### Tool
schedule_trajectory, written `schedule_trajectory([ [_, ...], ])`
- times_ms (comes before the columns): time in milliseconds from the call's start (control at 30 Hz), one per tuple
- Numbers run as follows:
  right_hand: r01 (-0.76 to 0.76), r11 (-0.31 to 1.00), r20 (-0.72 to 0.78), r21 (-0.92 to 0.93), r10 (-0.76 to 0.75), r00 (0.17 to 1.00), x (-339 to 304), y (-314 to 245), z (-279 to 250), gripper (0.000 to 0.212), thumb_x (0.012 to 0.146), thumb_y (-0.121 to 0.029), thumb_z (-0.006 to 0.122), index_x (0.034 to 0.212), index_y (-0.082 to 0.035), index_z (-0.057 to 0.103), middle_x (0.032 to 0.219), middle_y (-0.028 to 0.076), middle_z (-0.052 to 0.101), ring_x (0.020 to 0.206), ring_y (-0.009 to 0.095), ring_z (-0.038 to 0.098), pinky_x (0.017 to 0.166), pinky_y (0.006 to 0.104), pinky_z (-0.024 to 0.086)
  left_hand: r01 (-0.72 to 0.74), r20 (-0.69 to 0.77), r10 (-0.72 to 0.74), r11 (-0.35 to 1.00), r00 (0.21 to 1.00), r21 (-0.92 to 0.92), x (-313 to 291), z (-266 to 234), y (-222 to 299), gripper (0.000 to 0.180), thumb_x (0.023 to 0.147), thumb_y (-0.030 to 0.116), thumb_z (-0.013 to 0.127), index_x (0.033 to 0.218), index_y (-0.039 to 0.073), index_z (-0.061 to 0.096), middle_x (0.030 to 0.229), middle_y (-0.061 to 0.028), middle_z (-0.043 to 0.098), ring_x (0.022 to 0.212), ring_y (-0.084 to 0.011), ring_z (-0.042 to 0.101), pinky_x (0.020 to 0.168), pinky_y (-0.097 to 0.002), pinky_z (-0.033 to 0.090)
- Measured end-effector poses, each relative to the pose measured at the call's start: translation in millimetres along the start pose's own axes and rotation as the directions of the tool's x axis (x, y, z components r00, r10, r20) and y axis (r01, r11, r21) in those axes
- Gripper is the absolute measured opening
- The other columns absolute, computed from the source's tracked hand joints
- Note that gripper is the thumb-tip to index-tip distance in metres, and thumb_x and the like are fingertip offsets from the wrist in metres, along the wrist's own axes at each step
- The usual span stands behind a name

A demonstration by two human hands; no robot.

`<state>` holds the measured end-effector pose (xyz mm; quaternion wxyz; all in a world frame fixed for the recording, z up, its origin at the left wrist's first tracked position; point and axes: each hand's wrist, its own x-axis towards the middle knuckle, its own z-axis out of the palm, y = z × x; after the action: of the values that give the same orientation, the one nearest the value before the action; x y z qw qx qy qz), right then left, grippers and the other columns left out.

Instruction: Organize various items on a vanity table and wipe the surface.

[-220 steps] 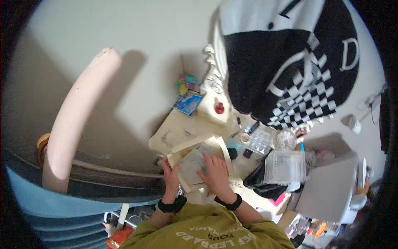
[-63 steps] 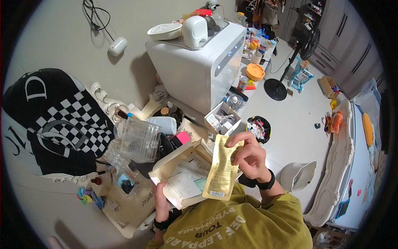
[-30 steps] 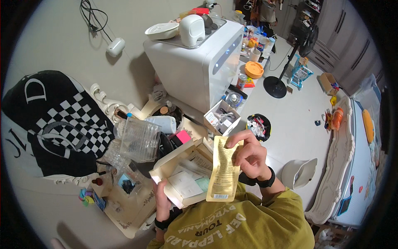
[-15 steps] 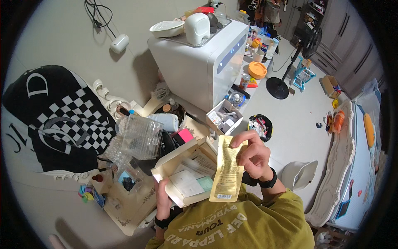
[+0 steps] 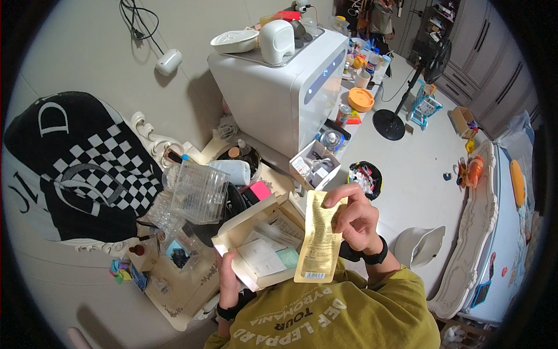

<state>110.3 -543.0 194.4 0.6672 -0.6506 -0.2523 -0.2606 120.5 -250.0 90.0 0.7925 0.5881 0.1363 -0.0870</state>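
- I find the gold sachet [image 5: 318,244] gripped near its upper right edge by the fingers of the right hand [image 5: 357,222].
- Its long axis runs near-upright in view, lower end leaning left.
- The open box [image 5: 244,223] lies just left; I cannot tell whether they touch.
- Left hand [image 5: 228,274] grips the box's left side, fingers partly hidden.

A lettered olive shirt [image 5: 378,314] and 2 black wristbands [image 5: 381,250] are worn.

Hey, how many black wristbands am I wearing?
2. One wristband is by your left hand, holding the open box; the other wristband is by your right hand, pinching a gold sachet.
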Motion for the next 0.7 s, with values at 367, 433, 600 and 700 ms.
schedule_trajectory([
  [367, 0.001, 1.0, -0.009, -0.014, -0.001, 1.0, -1.9, 1.5, -1.5, 0.009, 0.071, 0.002, 0.049, 0.068, -0.006, 0.054, 0.102, 0.014, 0.05, 0.096, 0.023, 0.049, 0.08, 0.0311, 0.04, 0.013, -0.006, -0.013, 1.0, 1.0, -0.016, 1.7, -1.2, -2.4, 0.041, 0.077, 0.019, 0.049, 0.113, 0.001, 0.044, 0.101, -0.009, 0.053, 0.09, -0.0205, 0.054, 0.077, -0.0321, 0.044],
  [433, -0.005, 1.0, -0.009, -0.013, 0.005, 1.0, -2.1, 1.6, -1.4, 0.008, 0.071, 0.001, 0.05, 0.068, -0.006, 0.054, 0.102, 0.014, 0.05, 0.096, 0.023, 0.049, 0.08, 0.0311, 0.04, 0.041, 0.013, -0.041, 0.999, 0.999, -0.028, 1.9, -4.4, -3.0, 0.04, 0.077, 0.019, 0.049, 0.112, 0.0, 0.045, 0.1, -0.0095, 0.054, 0.089, -0.0207, 0.055, 0.077, -0.0322, 0.045],
  [600, 0.007, 0.999, -0.031, -0.046, -0.009, 0.999, -3.1, 1.8, -2.0, 0.007, 0.073, -0.004, 0.051, 0.068, -0.005, 0.055, 0.1, 0.014, 0.05, 0.093, 0.022, 0.05, 0.077, 0.03, 0.041, 0.049, 0.012, -0.048, 0.998, 0.999, -0.034, 2.7, -3.3, -4.7, 0.038, 0.078, 0.02, 0.049, 0.11, 0.0, 0.046, 0.099, -0.0094, 0.054, 0.088, -0.0207, 0.055, 0.076, -0.0321, 0.045],
  [700, 0.007, 0.999, -0.036, -0.05, -0.008, 0.999, -2.9, 3.4, -1.9, 0.007, 0.072, -0.003, 0.05, 0.067, -0.005, 0.055, 0.1, 0.014, 0.05, 0.093, 0.022, 0.05, 0.077, 0.03, 0.04, 0.033, 0.014, -0.033, 0.999, 0.999, -0.026, -0.6, 2.7, 1.1, 0.038, 0.077, 0.019, 0.049, 0.11, 0.0, 0.046, 0.1, -0.0091, 0.054, 0.089, -0.0203, 0.055, 0.077, -0.0319, 0.045],
])
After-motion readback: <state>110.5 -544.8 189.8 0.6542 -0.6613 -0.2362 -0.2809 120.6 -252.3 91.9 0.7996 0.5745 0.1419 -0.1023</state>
